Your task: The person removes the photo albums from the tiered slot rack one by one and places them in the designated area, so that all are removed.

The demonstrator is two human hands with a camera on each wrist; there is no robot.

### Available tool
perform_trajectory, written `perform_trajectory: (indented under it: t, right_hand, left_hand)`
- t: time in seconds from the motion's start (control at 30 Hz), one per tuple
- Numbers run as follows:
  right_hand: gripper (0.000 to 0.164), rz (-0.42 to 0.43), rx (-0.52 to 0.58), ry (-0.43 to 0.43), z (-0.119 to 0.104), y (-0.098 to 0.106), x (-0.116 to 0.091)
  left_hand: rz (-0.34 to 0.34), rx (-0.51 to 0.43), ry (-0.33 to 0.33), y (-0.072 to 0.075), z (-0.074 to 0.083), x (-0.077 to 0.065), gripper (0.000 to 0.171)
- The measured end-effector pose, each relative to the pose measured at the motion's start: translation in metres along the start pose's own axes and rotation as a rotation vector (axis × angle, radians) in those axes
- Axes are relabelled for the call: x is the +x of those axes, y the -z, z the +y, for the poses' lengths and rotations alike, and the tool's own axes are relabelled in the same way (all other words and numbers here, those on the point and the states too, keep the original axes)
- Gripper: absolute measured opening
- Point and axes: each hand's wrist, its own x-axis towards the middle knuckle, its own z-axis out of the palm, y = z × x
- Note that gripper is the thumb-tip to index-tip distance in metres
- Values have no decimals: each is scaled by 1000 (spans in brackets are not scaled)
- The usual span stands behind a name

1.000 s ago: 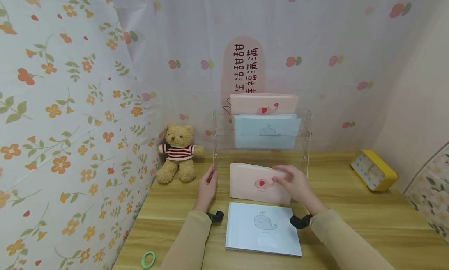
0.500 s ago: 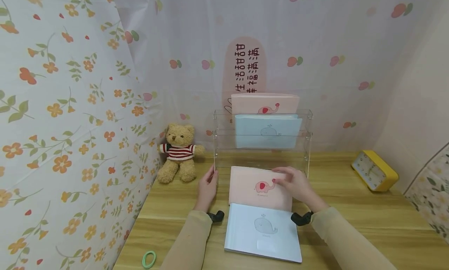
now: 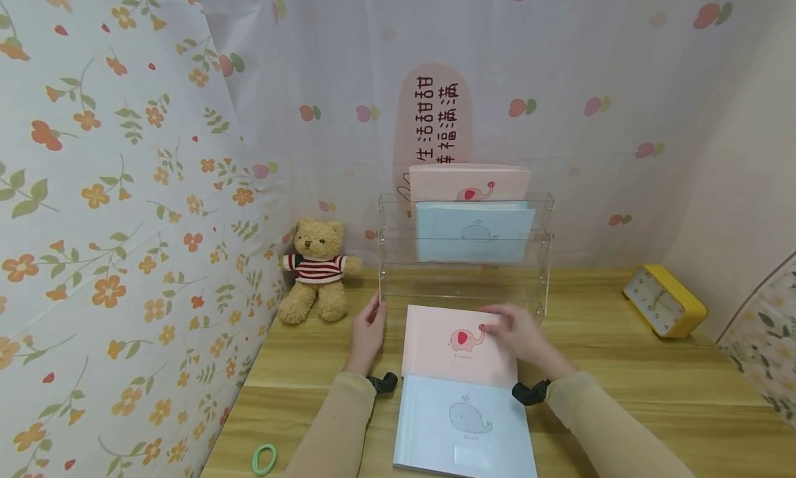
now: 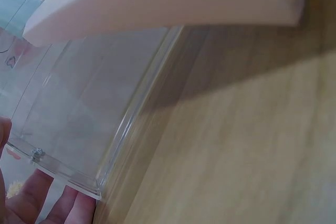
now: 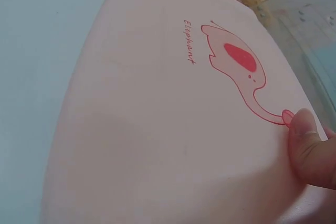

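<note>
My right hand (image 3: 519, 333) pinches a thin pink book with an elephant drawing (image 3: 429, 340) near its upper right, thumb on the cover (image 5: 157, 103). That book tilts in front of a clear acrylic rack (image 3: 398, 278), its near edge against or just over a light blue whale book (image 3: 429, 423) lying on the table. My left hand (image 3: 368, 333) holds the rack's lower left side, with fingers on the outer face of the clear panel (image 4: 105, 103) and the thumb tip at the left wrist view's edge. Higher in the rack stand another blue whale book (image 3: 448, 246) and a pink elephant book (image 3: 435, 181).
A teddy bear (image 3: 319, 271) in a striped sweater sits left of the rack. To the right stands a yellow alarm clock (image 3: 665, 302). A green ring (image 3: 264, 459) lies at the front left of the wooden table (image 3: 622, 395). Patterned cloth hangs behind and left.
My right hand has brought the pink elephant book down and toward me, flatter than before. The whale book on the table has slid nearer to me. My left hand keeps its place on the rack.
</note>
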Motion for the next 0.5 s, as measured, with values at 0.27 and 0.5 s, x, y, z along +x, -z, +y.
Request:
perform_trajectory:
  t: [0.27,0.5]
  right_hand:
    - [37,2,-1,19,1,-6,0]
    - [36,10,-41,52,3,-13,-3]
  left_hand:
    - [0,-2,4,-1,0,2,45]
    - [-4,-5,8,0,1,1,44]
